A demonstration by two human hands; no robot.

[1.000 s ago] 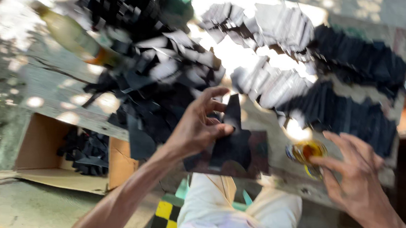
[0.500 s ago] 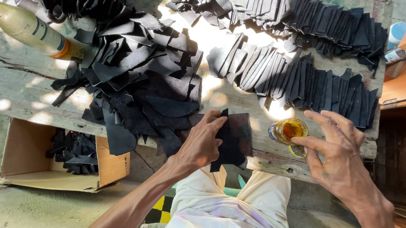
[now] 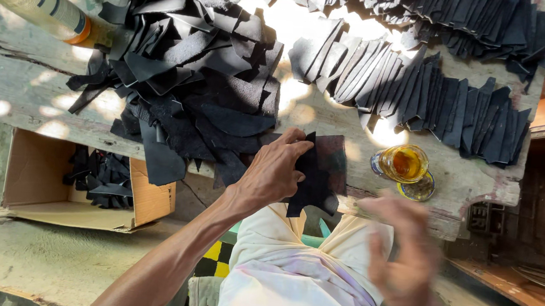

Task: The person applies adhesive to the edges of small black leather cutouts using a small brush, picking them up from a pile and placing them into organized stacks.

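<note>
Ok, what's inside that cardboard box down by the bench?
The cardboard box lies open on its side on the ground, holding a small heap of black leather pieces. The bench edge covers its upper part, so anything further back is hidden.

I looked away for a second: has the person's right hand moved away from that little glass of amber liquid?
Yes. The right hand, blurred now, has drawn back from the glass of amber liquid toward the person's lap, off the bench edge. Earlier its fingers were at the glass.

Matt black leather piece; rough weathered wood bench.
</note>
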